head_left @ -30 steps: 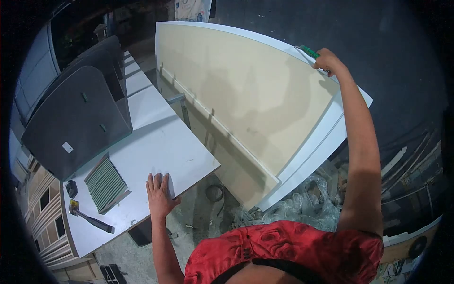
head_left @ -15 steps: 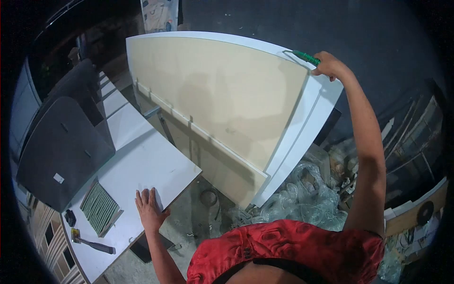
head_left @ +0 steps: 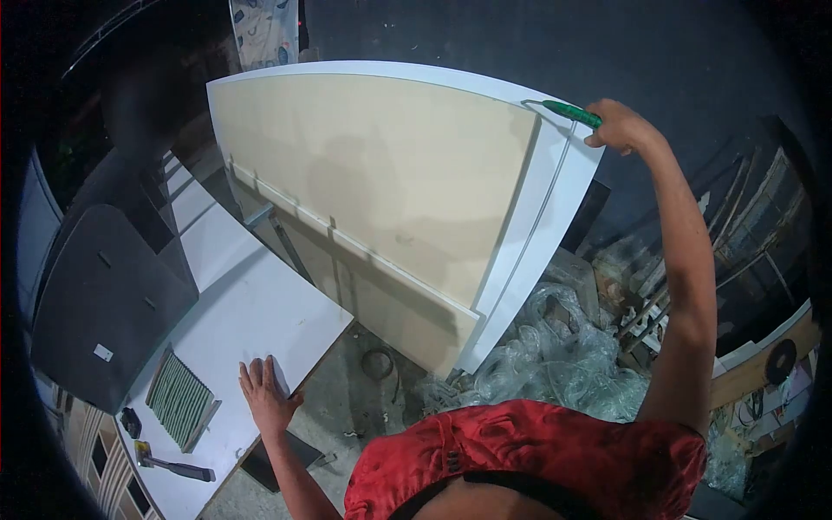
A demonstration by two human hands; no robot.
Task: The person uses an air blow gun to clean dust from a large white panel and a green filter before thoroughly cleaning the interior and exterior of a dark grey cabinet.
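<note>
My right hand (head_left: 620,126) is closed around a slim green-handled tool (head_left: 572,112). Its thin bent tip points left and lies right at the upper right corner of the beige panel (head_left: 381,173). White edging (head_left: 530,225) frames this large upright piece, which has a curved top. My left hand (head_left: 267,397) rests open, fingers stretched, on the white tabletop (head_left: 260,308). Left of that hand lie a green ribbed piece (head_left: 180,403), a hammer (head_left: 173,466) with a dark handle and yellowish head, and a small black object (head_left: 130,422).
A dark grey curved panel (head_left: 113,303) stands at the table's left. Crumpled clear plastic wrap (head_left: 555,368) covers the floor beneath the big piece, near a roll of tape (head_left: 378,364). Scrap material and a black disc (head_left: 781,356) are at the right.
The view has shifted, with the panel and table appearing farther left. The tool's tip has moved from the white top edging to the beige panel's upper right corner; my left hand stays on the table.
</note>
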